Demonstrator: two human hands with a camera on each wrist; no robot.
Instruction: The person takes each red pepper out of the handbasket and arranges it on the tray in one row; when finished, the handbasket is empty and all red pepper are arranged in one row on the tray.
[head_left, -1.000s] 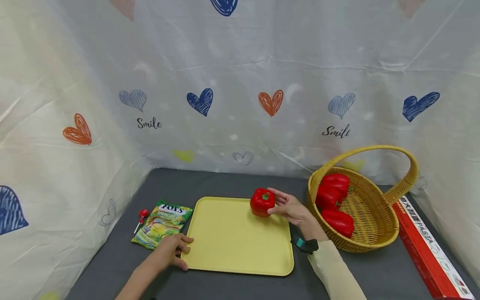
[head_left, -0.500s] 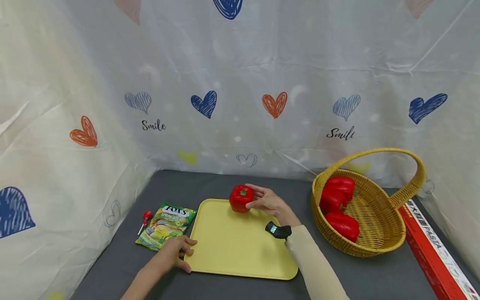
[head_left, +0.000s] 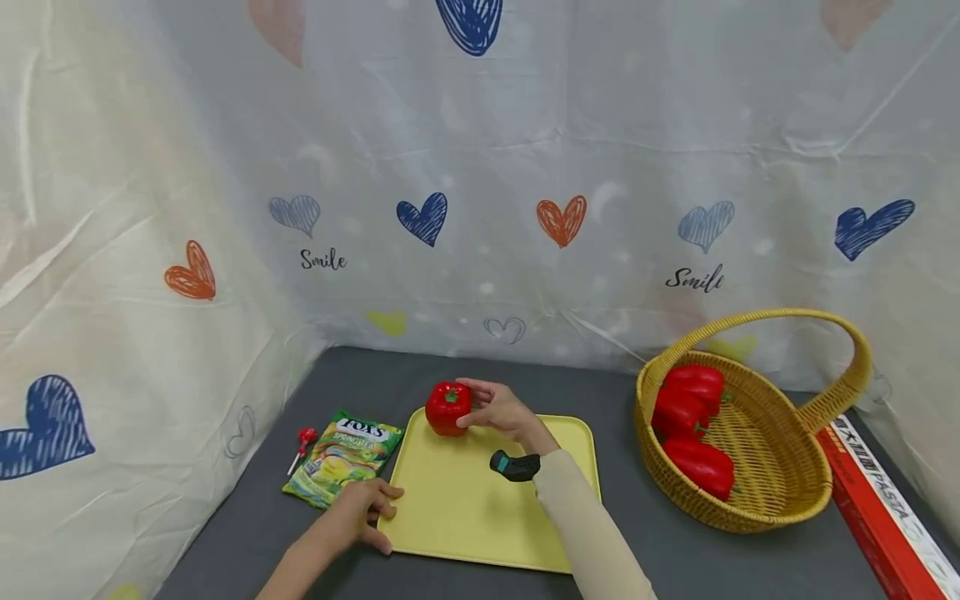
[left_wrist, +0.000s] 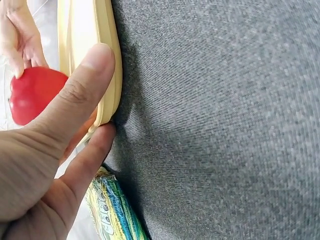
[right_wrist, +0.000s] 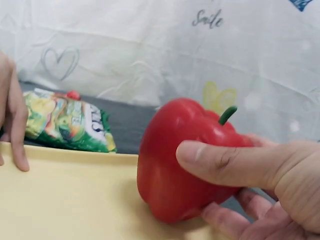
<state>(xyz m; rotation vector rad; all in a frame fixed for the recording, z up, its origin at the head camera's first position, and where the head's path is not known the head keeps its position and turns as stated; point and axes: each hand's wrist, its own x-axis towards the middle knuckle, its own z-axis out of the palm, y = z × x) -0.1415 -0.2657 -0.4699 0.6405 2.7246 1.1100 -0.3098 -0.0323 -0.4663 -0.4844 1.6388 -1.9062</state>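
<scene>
A red bell pepper [head_left: 447, 408] with a green stem is at the far left corner of the yellow tray [head_left: 487, 508]. My right hand [head_left: 501, 412] grips it from the right, thumb on the near side and fingers behind, as the right wrist view shows. The pepper [right_wrist: 175, 160] stands upright, close over the tray surface. My left hand [head_left: 358, 512] holds the tray's near left corner. In the left wrist view its thumb [left_wrist: 82, 82] lies over the rim and a finger touches the tray's outer edge from below.
A green candy bag [head_left: 345, 457] and a red lollipop [head_left: 303, 439] lie left of the tray. To the right stands a yellow wicker basket [head_left: 806, 475] with several red peppers [head_left: 697, 467] inside. A red pasta box [head_left: 885, 517] lies beyond it, and a curtain hangs behind.
My right hand has carried the pepper leftward across the tray, from its far right side to the far left corner. The left hand keeps its hold on the tray corner. The head view shifted slightly.
</scene>
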